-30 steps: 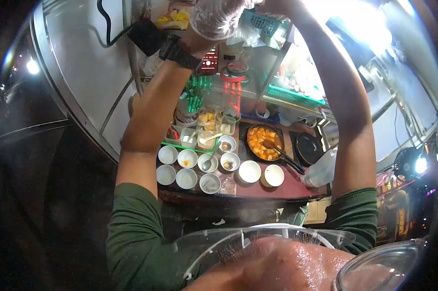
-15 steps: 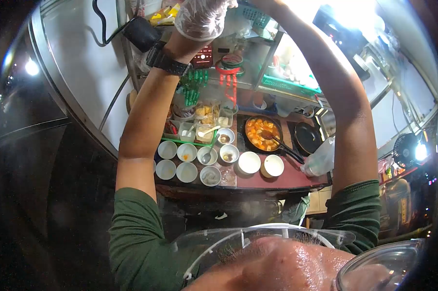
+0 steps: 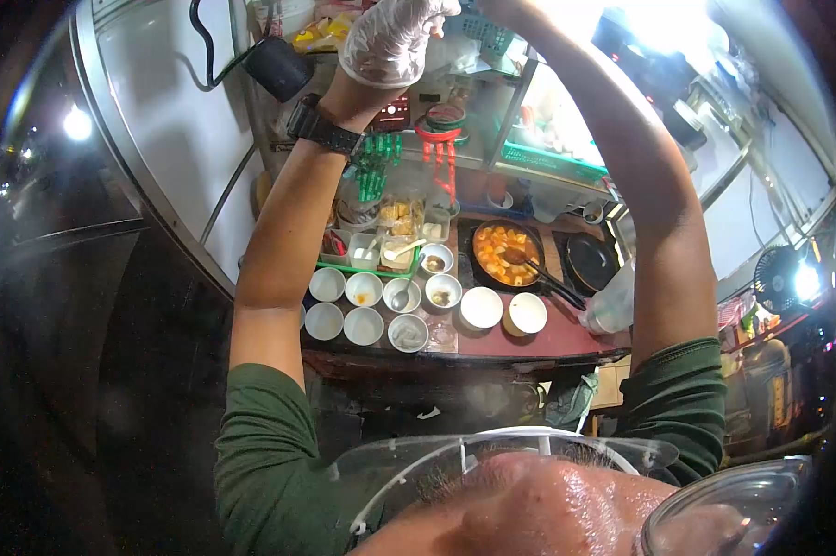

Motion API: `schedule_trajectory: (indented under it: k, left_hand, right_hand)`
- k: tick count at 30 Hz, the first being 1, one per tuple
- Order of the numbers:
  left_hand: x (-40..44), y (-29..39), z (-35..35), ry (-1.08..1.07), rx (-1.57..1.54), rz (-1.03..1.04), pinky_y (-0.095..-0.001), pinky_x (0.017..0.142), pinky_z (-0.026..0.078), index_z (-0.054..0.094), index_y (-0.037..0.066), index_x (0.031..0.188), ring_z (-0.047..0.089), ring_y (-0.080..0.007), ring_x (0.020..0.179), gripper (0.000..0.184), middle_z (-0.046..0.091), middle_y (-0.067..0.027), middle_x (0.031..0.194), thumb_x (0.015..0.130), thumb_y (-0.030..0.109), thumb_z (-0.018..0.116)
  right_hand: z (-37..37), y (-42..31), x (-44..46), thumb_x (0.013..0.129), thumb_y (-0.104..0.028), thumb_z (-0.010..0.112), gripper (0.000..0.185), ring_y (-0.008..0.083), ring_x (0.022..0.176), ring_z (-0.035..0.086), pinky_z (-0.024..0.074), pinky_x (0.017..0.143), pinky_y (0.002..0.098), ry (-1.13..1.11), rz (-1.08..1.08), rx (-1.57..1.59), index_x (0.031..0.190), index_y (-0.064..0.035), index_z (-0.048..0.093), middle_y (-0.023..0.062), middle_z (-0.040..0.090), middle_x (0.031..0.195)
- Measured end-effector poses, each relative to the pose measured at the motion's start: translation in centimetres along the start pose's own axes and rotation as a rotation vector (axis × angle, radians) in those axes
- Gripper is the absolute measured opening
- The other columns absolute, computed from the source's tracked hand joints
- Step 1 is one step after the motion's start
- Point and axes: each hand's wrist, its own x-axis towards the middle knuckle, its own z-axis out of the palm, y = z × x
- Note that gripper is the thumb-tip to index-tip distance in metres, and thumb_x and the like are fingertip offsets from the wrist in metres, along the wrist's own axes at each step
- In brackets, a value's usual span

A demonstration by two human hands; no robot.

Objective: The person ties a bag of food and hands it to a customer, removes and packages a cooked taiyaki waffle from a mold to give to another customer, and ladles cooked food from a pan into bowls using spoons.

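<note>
My left hand (image 3: 390,42), in a clear plastic glove, is raised at the top edge. Its fingers look curled, and whatever they may hold is cut off by the frame. A black watch (image 3: 325,126) is on that wrist. Close beside it, my right hand (image 3: 503,7) shows only in part; its fingers are out of view. Below and between my arms, a black frying pan (image 3: 481,271) holds chunky food in orange-red sauce, with a dark spoon (image 3: 555,284) resting in it. Several white bowls (image 3: 363,326) stand in rows to the left of the pan.
Two cream-coloured bowls (image 3: 525,315) stand on the red counter (image 3: 566,341). A second black pan (image 3: 591,262) and a plastic bag (image 3: 610,306) are at the right. Behind the bowls is a green tray (image 3: 367,271) with ingredient tubs. A green basket (image 3: 552,161) sits on the shelf.
The whole view has shifted slightly, with the counter sitting a little further right. Both arms stay raised, and my left hand's fingers show a little more at the top edge.
</note>
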Motion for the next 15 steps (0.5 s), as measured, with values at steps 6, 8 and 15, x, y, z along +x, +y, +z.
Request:
schedule_trajectory:
  k: [6, 8, 15]
  left_hand:
    - [-2.4, -1.0, 1.0, -0.121, -0.134, -0.172, -0.0257, 0.071, 0.05, 0.06, 0.01, 0.116, 0.062, -0.0169, 0.079, 0.048, 0.063, -0.0018, 0.09, 0.075, -0.015, 0.061]
    - [-2.3, -1.1, 1.3, -0.105, -0.26, -0.208, -0.0247, 0.069, 0.048, 0.06, 0.011, 0.115, 0.057, -0.0131, 0.074, 0.053, 0.058, -0.0003, 0.084, 0.07, -0.017, 0.061]
    - [-2.3, -1.0, 2.5, -0.193, 0.083, -0.438, -0.0306, 0.069, 0.05, 0.06, 0.014, 0.119, 0.064, -0.0151, 0.086, 0.046, 0.067, -0.0074, 0.098, 0.079, -0.008, 0.061]
  right_hand:
    - [-0.2, 0.0, -0.1, 0.08, -0.017, 0.073, 0.021, 0.0216, 0.068, 0.062, 0.0525, 0.067, 0.0316, 0.013, 0.006, 0.007, 0.094, -0.0041, 0.067, 0.0114, 0.062, 0.073]
    - [-0.4, -0.2, -0.2, 0.08, -0.016, 0.074, 0.021, 0.0214, 0.068, 0.062, 0.0525, 0.066, 0.0312, 0.015, 0.007, -0.004, 0.095, -0.0041, 0.067, 0.0114, 0.062, 0.073]
    - [-1.1, -0.3, -0.4, 0.079, -0.013, 0.074, 0.021, 0.0207, 0.068, 0.061, 0.0526, 0.066, 0.03, 0.055, -0.012, 0.007, 0.097, -0.004, 0.066, 0.0113, 0.062, 0.072]
